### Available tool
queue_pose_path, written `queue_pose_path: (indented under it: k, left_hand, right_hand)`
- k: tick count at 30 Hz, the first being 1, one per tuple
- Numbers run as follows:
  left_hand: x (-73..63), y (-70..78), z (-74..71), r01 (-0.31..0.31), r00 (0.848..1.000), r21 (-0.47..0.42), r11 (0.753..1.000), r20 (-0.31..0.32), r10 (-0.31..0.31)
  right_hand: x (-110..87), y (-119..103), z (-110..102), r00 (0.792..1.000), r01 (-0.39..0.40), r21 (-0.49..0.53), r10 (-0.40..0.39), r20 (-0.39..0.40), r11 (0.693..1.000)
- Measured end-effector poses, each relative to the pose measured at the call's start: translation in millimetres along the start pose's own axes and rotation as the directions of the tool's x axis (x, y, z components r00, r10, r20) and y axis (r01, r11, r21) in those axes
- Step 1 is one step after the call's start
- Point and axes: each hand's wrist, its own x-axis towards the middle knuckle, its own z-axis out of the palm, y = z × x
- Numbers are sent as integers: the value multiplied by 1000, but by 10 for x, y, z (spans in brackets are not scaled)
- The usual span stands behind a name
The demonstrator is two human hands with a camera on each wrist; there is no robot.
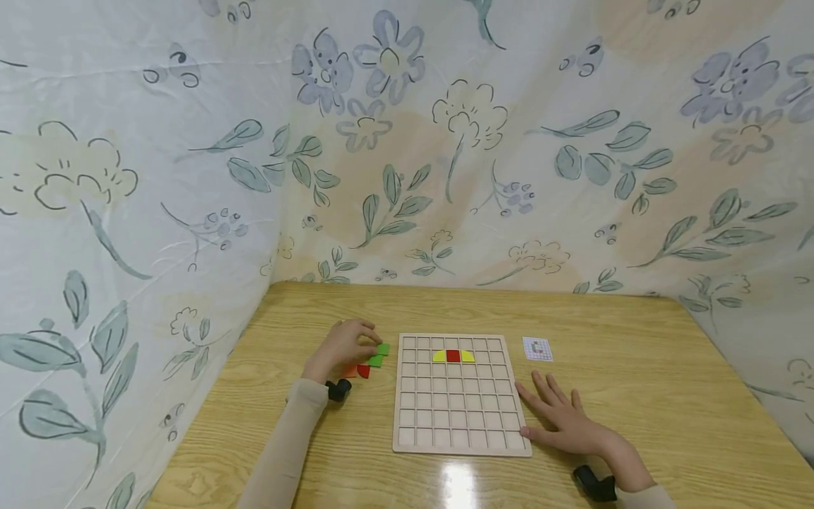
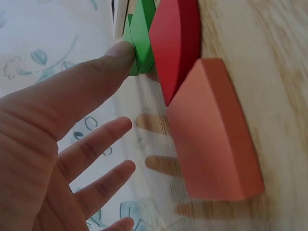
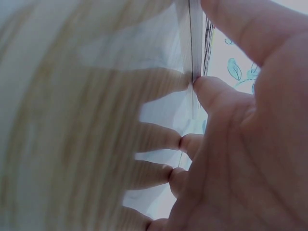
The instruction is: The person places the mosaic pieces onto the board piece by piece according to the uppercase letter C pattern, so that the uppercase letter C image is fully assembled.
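My left hand (image 1: 348, 345) is just left of a pale wooden grid board (image 1: 458, 401), with thumb and index finger at a green square tile (image 1: 384, 349). In the left wrist view the thumb tip lies against the green tile, the index finger is hidden behind it and the other fingers are spread. A second green tile (image 1: 376, 361), a red quarter-round tile (image 1: 363, 371) and an orange tile (image 2: 211, 139) lie beside this hand. With fingers spread, my right hand (image 1: 569, 420) rests on the table, thumb and index fingertip at the board's right edge.
In an upper row of the board, a red square (image 1: 453, 356) sits between two yellow quarter-round tiles, the left one (image 1: 439, 356) and the right one (image 1: 467, 356). A small printed pattern card (image 1: 538, 349) lies right of the board. Flowered cloth (image 1: 407, 177) stands behind the wooden table (image 1: 636, 339).
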Motion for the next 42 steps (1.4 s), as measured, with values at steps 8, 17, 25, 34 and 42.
queue_pose_path:
  k: [8,17,25,34,42]
  left_hand:
    - [-8,47,-33,1,1000,20,1000,27,-1]
    - [25,40,-15,-23,1000,92,996,22,22]
    - [34,59,-20,-38,999,118,992,3,38]
    - [61,-1,24,-19,1000,107,994,-14,21]
    - [70,-4,21,-30,999,103,994,-26,32]
  right_hand:
    - [-3,5,-6,1000,-1,9,1,1,1000]
    - [3,7,-6,1000,6,5,-6,-5,1000]
    - [3,2,-11,1000,1,7,-1,-4,1000]
    - [8,4,-22,1000,-5,7,5,10,1000]
    - [13,4,-29,1000,-8,2,8,17,1000]
